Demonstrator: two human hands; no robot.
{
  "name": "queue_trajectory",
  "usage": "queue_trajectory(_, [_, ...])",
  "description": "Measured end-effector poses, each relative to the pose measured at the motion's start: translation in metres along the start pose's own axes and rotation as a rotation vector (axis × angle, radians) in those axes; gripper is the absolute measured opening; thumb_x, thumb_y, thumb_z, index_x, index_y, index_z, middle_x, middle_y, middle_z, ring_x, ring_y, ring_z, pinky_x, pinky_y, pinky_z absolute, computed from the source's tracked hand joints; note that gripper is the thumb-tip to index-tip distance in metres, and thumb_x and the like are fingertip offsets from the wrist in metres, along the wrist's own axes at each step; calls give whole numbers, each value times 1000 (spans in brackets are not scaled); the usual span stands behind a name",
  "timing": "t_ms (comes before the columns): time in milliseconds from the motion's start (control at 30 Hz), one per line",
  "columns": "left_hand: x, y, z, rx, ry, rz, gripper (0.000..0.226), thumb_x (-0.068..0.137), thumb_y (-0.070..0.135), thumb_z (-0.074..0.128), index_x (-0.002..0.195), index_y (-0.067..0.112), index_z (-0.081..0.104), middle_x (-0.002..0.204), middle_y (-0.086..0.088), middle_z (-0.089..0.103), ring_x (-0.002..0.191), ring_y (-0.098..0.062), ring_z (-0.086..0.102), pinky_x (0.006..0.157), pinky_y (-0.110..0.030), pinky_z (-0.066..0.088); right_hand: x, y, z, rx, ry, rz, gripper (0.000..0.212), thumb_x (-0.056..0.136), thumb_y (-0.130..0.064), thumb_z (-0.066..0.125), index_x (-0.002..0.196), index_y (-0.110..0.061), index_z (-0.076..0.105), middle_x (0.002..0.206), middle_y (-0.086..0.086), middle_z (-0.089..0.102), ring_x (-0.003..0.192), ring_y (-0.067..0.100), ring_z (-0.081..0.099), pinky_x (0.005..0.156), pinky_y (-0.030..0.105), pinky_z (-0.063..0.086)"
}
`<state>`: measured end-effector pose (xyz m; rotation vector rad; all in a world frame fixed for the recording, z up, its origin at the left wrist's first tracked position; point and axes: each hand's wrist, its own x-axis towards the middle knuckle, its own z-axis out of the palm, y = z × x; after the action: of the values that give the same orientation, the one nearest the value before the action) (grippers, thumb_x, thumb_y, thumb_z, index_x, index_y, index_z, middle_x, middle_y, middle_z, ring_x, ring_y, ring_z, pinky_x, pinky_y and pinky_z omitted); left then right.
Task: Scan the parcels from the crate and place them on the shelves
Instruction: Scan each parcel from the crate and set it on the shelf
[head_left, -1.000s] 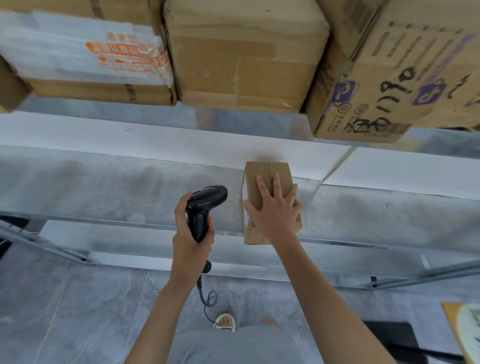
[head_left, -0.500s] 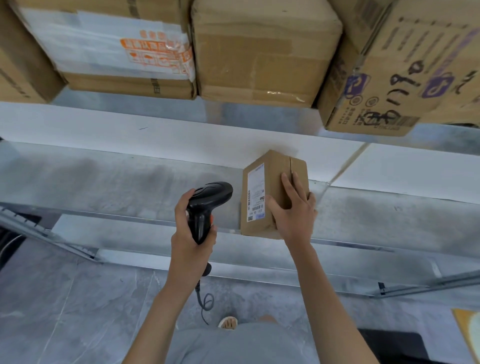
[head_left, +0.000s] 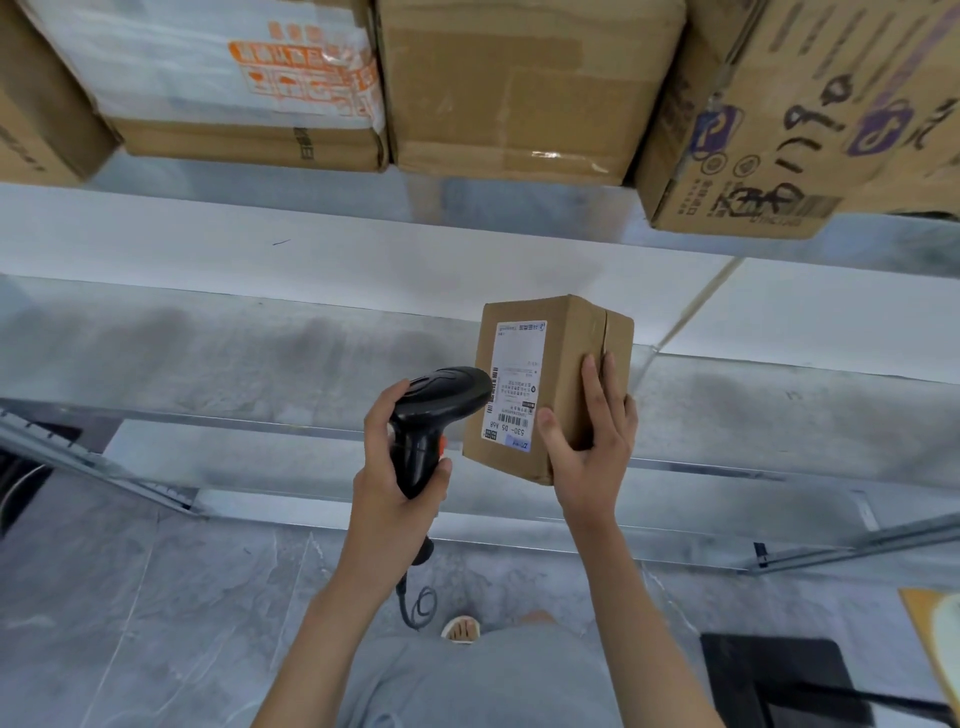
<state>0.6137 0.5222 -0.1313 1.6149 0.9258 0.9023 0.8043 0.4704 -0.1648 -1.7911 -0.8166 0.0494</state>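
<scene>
A small brown cardboard parcel (head_left: 563, 364) with a white shipping label (head_left: 514, 384) on its left face is held up in front of the metal shelf (head_left: 208, 353). My right hand (head_left: 592, 441) grips the parcel from below, thumb on the label side and fingers along the taped side. My left hand (head_left: 395, 467) grips a black handheld barcode scanner (head_left: 436, 415), whose head points at the label and nearly touches it. A coiled cable hangs from the scanner's handle.
On the upper shelf stand large cardboard boxes: one with white wrap and orange print (head_left: 234, 83), a plain one (head_left: 519, 88), and a printed one (head_left: 800, 114). A grey tiled floor (head_left: 156, 623) lies below, with a black mat (head_left: 779, 680) at lower right.
My right hand has lifted the parcel off the shelf and turned it so its label faces left. The scanner in my left hand has come closer to the label.
</scene>
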Motion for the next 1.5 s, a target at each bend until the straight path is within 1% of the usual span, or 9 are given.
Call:
queue_trajectory(100, [0,0,-1,11,-48,-15,90,93,-7,65,137,63,31,96,14,71,63,-11,65,57,-22,53,4,1,-2,13,16,-12,67,83,-48,59,146,-35,41,161,-9,32,135,23,39,113,62,29])
queue_trajectory(200, [2,-1,-7,3,-97,-48,91,92,-8,64,136,65,32,93,7,70,57,-12,60,55,-23,52,7,3,-4,11,16,-19,67,83,-49,59,146,-38,40,161,-10,32,133,29,40,113,58,32])
queue_trajectory(300, [4,0,-16,-2,-138,-72,92,92,-8,65,134,68,33,92,3,71,57,-15,60,55,-26,53,10,3,-5,23,28,-15,68,82,-50,59,146,-38,41,161,-11,32,131,27,40,111,50,36])
queue_trajectory(533, [12,4,-31,-18,-228,-89,92,92,-10,64,140,62,33,96,1,71,56,-16,60,56,-25,53,12,4,-8,51,42,6,67,81,-50,60,145,-39,41,161,-11,33,133,26,40,110,54,38])
queue_trajectory(700, [11,10,-31,-24,-281,-89,94,91,-11,65,140,62,33,95,1,71,57,-16,60,55,-26,53,14,5,-10,54,51,8,68,82,-51,59,146,-36,42,161,-8,33,132,29,41,109,56,38])
queue_trajectory(1167, [9,13,-27,-27,-261,-99,94,91,-10,66,141,62,32,100,-3,71,59,-17,62,57,-27,54,13,9,-12,64,39,17,68,82,-51,60,146,-40,41,161,-13,33,133,26,40,109,55,38])
queue_trajectory(1300, [14,18,-18,-1,-262,-69,92,92,-9,65,140,62,32,99,1,71,58,-17,61,55,-26,53,10,11,-22,72,39,40,68,81,-51,60,146,-43,40,160,-12,33,134,24,40,110,54,39])
queue_trajectory(1367, [20,23,-11,6,-277,-51,91,92,-8,66,140,62,32,96,2,71,57,-17,60,55,-27,54,9,14,-32,76,58,50,68,81,-50,61,146,-43,40,160,-12,34,134,22,40,111,51,39])
queue_trajectory(1500, [31,31,15,4,-303,11,88,93,-6,66,139,62,33,93,2,69,57,-17,60,55,-26,53,10,21,-57,119,134,78,68,81,-49,63,145,-47,42,159,-16,35,134,12,39,108,32,37])
